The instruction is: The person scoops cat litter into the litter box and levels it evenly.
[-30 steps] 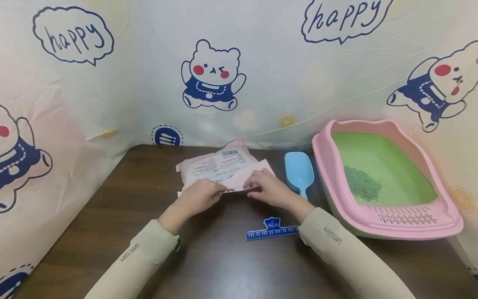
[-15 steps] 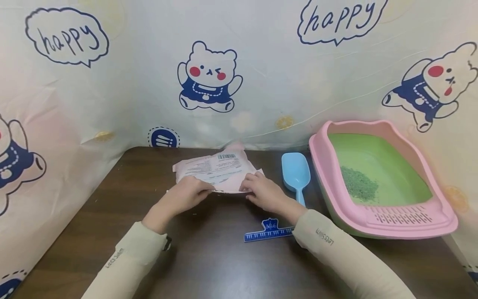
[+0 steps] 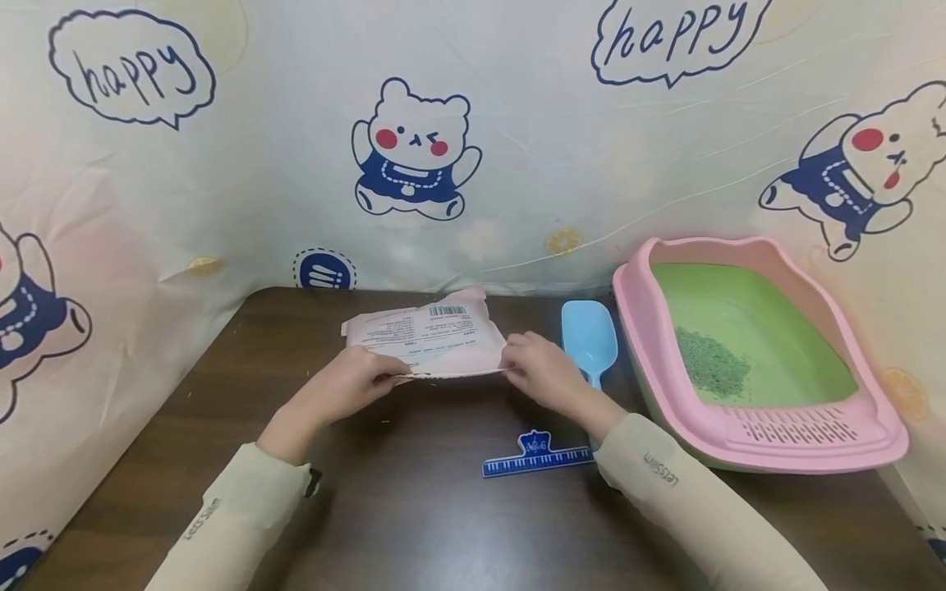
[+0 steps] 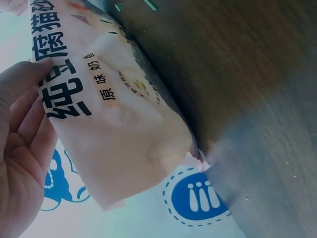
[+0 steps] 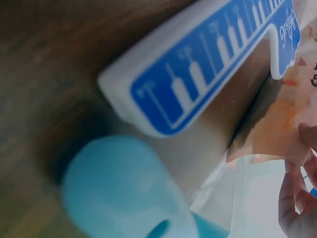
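A pale pink bag of cat litter (image 3: 443, 336), with a printed panel and barcode, lies at the back middle of the table. My left hand (image 3: 347, 382) pinches the left part of its near, folded edge. In the left wrist view, the thumb (image 4: 29, 77) presses the bag's front (image 4: 124, 124), which bears large dark lettering, with the fingers behind. At the right end of that edge, my right hand (image 3: 543, 369) pinches the bag between thumb and fingers. In the right wrist view, only part of the right hand (image 5: 297, 198) shows, gripping the bag's corner (image 5: 277, 134).
A light blue scoop (image 3: 590, 336) lies right of the bag, its handle partly behind my right arm. In front is a blue clip (image 3: 535, 461) with a piano-key pattern. A pink-rimmed green litter tray (image 3: 776, 328) at right holds some green granules (image 3: 709, 361).
My hands have moved apart along the bag's near edge, the left going left and the right going right. The flap has turned down, uncovering more of the printed panel.
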{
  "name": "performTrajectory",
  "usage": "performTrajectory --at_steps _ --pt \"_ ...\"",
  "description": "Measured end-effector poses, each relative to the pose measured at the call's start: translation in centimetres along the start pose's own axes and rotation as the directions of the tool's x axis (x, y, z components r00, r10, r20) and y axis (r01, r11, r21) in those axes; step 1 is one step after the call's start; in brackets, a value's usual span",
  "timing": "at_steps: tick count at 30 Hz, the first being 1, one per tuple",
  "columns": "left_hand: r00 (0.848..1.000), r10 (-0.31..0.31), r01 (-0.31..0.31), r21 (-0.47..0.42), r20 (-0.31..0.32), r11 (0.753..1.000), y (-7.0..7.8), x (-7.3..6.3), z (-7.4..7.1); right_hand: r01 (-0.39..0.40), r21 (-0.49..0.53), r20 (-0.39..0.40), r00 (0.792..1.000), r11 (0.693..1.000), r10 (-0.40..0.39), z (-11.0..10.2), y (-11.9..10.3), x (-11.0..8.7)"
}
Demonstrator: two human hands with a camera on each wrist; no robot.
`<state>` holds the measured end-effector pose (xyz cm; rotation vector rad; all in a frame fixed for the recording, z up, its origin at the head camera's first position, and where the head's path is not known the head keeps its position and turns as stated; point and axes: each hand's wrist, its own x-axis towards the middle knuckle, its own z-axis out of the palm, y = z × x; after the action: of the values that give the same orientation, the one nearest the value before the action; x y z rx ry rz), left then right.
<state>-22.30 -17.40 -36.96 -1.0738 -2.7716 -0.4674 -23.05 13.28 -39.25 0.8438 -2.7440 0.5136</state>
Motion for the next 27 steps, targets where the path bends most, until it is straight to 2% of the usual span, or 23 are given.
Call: performTrajectory --at_steps 4,10,18,23,27 --pt "1.0 -0.026 0.026 0.004 0.017 1.0 -0.1 -0.6 -0.2 -0.011 0.04 -0.02 1.0 0.999 0.012 -0.3 -0.1 0.1" --pt "0.994 -0.099 0.1 -0.024 0.047 0.995 -1.0 -1.7 -0.8 -0.026 0.084 -0.004 1.0 0.996 0.027 -0.9 -0.8 0.5" --pt "0.989 -0.122 0.127 -0.056 0.086 0.99 -2.3 -3.0 -0.6 -0.125 0.031 -0.042 0.991 0.992 0.126 -1.0 -1.3 0.6" --pt "0.988 -0.124 0.131 -0.072 0.096 0.989 -2.7 -3.5 -0.7 -0.159 0.096 -0.017 0.987 0.983 0.161 -1.0 -0.9 0.5" --pt "0.984 -0.14 0.149 -0.08 0.109 0.986 -2.9 -3.7 -1.0 -0.148 0.14 0.003 0.989 0.979 0.149 -1.2 -0.3 0.4"
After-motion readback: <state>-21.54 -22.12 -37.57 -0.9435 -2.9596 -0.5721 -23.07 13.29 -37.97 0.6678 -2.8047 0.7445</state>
